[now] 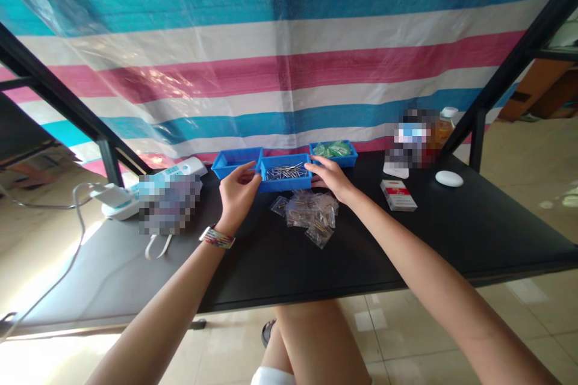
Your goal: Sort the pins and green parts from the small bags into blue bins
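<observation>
Between my hands is a blue plastic bin [285,184] with many thin metal pins or screws [284,172] inside. My left hand [238,191] grips its left end, thumb at the near corner. At the right end, my right hand [329,175] has its thumb on the rim and its fingers along the side. A second blue bin [235,159] stands behind and to the left, its inside partly hidden. Behind on the right, a third blue bin [347,160] holds green packets [333,149]. Small clear plastic bags [311,213] with small pieces inside lie heaped just in front.
On the left of the black table [271,264] lie a white power strip [189,169], a plugged-in adapter [111,195] and a blurred item. To the right are a red-and-white box [398,195], a white oval case [449,178] and a bottle [447,123]. A striped sheet [280,60] hangs behind.
</observation>
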A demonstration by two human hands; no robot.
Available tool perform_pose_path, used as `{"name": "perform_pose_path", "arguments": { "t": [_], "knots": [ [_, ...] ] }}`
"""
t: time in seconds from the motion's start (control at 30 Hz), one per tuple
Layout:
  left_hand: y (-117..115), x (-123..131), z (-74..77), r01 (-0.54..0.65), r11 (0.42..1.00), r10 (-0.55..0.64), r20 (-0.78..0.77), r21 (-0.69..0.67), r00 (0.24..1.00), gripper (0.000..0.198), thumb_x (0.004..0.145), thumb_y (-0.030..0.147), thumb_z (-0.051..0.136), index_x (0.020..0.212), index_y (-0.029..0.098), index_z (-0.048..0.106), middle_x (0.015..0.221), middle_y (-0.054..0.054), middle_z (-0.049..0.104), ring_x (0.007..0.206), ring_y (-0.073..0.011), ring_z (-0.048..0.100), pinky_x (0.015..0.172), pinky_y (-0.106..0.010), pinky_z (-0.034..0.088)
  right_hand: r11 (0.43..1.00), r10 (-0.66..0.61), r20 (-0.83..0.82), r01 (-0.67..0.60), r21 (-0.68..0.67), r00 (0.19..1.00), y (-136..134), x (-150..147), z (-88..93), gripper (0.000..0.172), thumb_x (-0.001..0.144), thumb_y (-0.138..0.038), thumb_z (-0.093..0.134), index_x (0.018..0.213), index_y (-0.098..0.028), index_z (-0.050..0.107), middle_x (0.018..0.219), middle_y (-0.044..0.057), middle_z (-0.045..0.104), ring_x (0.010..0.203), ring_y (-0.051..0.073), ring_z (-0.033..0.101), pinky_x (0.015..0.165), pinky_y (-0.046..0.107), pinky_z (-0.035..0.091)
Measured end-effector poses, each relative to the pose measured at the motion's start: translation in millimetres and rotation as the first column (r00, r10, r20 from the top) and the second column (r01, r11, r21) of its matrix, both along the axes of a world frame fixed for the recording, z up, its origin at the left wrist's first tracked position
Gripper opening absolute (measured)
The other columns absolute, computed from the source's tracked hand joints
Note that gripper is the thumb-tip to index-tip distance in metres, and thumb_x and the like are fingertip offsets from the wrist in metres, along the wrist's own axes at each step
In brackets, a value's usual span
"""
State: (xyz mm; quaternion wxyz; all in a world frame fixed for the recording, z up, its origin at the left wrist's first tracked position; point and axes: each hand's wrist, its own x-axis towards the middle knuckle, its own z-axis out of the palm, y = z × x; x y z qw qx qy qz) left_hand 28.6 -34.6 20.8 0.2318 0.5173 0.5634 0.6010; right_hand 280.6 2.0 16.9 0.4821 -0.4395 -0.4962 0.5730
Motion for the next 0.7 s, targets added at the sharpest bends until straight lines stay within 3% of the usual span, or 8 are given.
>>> {"name": "perform_pose_path", "arguments": {
  "t": [0.13,0.23,0.43,0.5,0.57,0.63,0.7],
  "knots": [
    [-3.8,0.2,6.0,0.082,0.993,-0.083,0.016,0.082,0.996,0.043,0.079,0.031,0.079,0.119,0.014,0.077,0.094,-0.008,0.08,0.086,-0.0212,0.075,0.078,-0.03,0.061,0.973,0.186,-0.216,-0.211,-0.097,0.959,-7.0,5.2,13.9,0.053,0.08,-0.041,0.078,0.127,-0.027,0.061,0.091,0.001,0.076,0.071,0.021,0.074,0.072,0.04,0.066],
    [-2.7,-2.0,7.2,0.133,0.984,-0.139,0.043,0.115,0.989,0.041,0.082,0.035,0.079,0.117,0.014,0.076,0.093,-0.008,0.078,0.081,-0.0193,0.073,0.071,-0.028,0.058,0.948,0.285,-0.211,-0.308,-0.083,0.935,-10.0,11.1,20.9,0.044,0.077,-0.036,0.077,0.117,-0.027,0.062,0.088,0.001,0.076,0.07,0.021,0.074,0.071,0.039,0.066],
    [0.5,-5.9,3.3,0.236,0.952,-0.269,0.167,0.194,0.948,0.039,0.098,0.048,0.059,0.121,0.018,0.069,0.102,-0.009,0.075,0.081,-0.0195,0.072,0.077,-0.034,0.062,0.975,0.203,-0.246,-0.218,-0.033,0.948,-11.3,22.2,33.4,0.03,0.075,-0.038,0.074,0.098,-0.027,0.057,0.088,0.002,0.077,0.084,0.026,0.077,0.078,0.045,0.066],
    [-4.4,-2.9,1.2,0.268,0.947,-0.283,0.065,0.176,0.957,0.038,0.099,0.05,0.058,0.119,0.019,0.068,0.104,-0.009,0.074,0.085,-0.021,0.071,0.079,-0.035,0.062,0.988,0.139,-0.278,-0.152,-0.025,0.95,-14.3,27.4,39.5,0.031,0.075,-0.039,0.074,0.097,-0.028,0.056,0.09,0.002,0.078,0.088,0.028,0.078,0.077,0.046,0.067],
    [-12.6,3.5,0.6,0.335,0.935,-0.318,-0.14,0.119,0.938,0.04,0.1,0.054,0.057,0.118,0.021,0.069,0.109,-0.01,0.074,0.095,-0.0242,0.072,0.086,-0.038,0.061,0.997,0.076,-0.299,-0.083,-0.01,0.951,-20.4,34.5,45.9,0.033,0.075,-0.04,0.075,0.098,-0.028,0.056,0.093,0.003,0.078,0.091,0.028,0.077,0.076,0.045,0.067],
    [-22.2,13.6,1.7,0.498,0.867,-0.44,-0.43,0.026,0.788,0.042,0.101,0.056,0.059,0.122,0.022,0.072,0.121,-0.013,0.073,0.114,-0.0289,0.069,0.103,-0.043,0.057,0.999,0.027,-0.307,-0.018,0.033,0.951,-30.4,43.2,51.2,0.035,0.076,-0.041,0.077,0.102,-0.028,0.057,0.097,0.002,0.078,0.092,0.027,0.077,0.076,0.044,0.067],
    [-30.2,26.8,3.0,0.653,0.751,-0.546,-0.649,-0.099,0.53,0.055,0.099,0.06,0.064,0.141,0.025,0.067,0.144,-0.014,0.066,0.136,-0.0337,0.058,0.119,-0.05,0.045,0.996,-0.023,-0.309,0.049,0.077,0.951,-44.2,52.6,54.3,0.037,0.076,-0.039,0.079,0.106,-0.028,0.059,0.101,0.001,0.077,0.093,0.026,0.077,0.078,0.043,0.068]
  ]
}}
